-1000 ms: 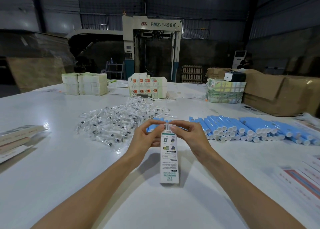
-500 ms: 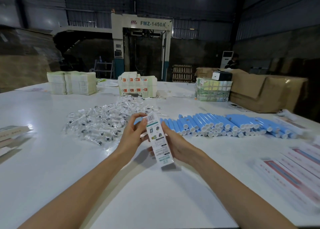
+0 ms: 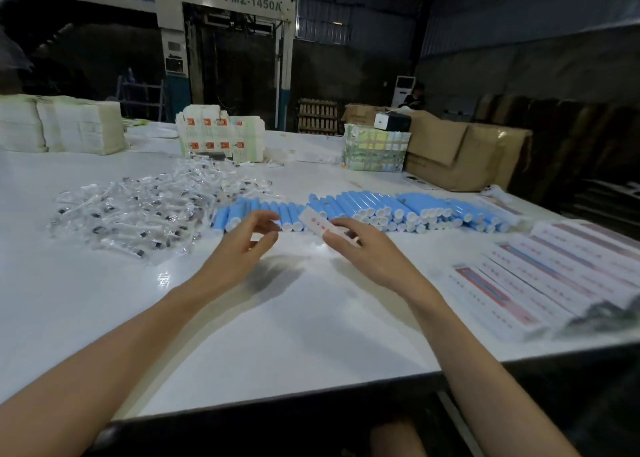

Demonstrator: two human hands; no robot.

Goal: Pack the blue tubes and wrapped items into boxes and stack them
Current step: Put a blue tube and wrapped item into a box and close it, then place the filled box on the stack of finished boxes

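Your right hand (image 3: 367, 254) pinches a small white carton (image 3: 317, 222) by its near end, about midway between the tabletop's (image 3: 277, 318) near and far edges. The carton's far end points away from you and to the left, over the white caps of the blue tubes (image 3: 367, 202); whether it touches them cannot be told. Your left hand (image 3: 242, 245) hangs just left of the carton and apart from it, its fingers loosely curled around nothing, so your two hands are near each other but not joined.

The blue tubes lie side by side in a long row across the middle of the tabletop, caps toward you, heaped two deep in places and reaching almost to the right edge. At the row's left end a loose heap of clear-wrapped items (image 3: 138, 214) spreads toward the left edge.

Along the right edge, near the near right corner, flat printed carton blanks (image 3: 554, 276) lie overlapped. By the far edge stand pale paper bundles (image 3: 62, 126) at the left, a stack of white cartons with orange marks (image 3: 221, 138) in the middle and a green-strapped bundle (image 3: 374, 150) to the right, touching brown cardboard boxes (image 3: 460, 152). Beyond the table stands a machine lettered FMZ-1450A (image 3: 252, 3).
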